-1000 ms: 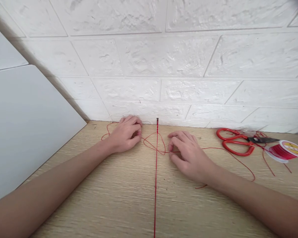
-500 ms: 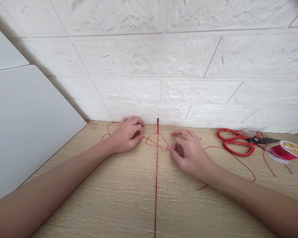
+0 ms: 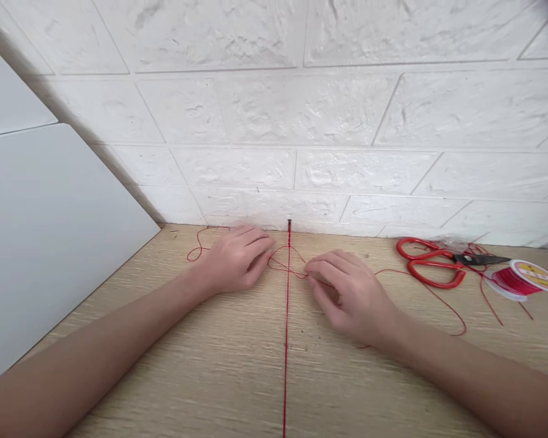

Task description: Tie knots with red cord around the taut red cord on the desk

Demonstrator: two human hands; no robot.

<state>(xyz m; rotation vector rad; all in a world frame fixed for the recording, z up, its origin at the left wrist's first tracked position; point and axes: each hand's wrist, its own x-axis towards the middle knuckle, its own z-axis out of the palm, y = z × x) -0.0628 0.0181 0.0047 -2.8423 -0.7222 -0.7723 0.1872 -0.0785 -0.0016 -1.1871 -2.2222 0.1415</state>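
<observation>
A thin red cord [image 3: 286, 340] runs straight down the middle from a dark nail [image 3: 289, 221] at the table's back edge, with a short knotted stretch [image 3: 289, 237] just below the nail. Across the straight cord lies a loose loop of thin red cord [image 3: 281, 266]. At the loop's left end, my left hand [image 3: 242, 258] is closed, thumb and fingertips together on the cord. My right hand [image 3: 347, 289] pinches the cord at the loop's right side, its other fingers curled. Loose cord trails out beyond both hands.
Red-handled scissors [image 3: 436, 264] lie at the right, beside a spool of red cord [image 3: 523, 278] and some cut cord ends. A white textured wall [image 3: 256, 115] rises behind the wooden table [image 3: 187, 371]. A white panel [image 3: 64, 243] stands at the left.
My left hand has moved slightly right and closer to the loop. My right hand has shifted a little left, and its fingertips have closed on the loop's right side.
</observation>
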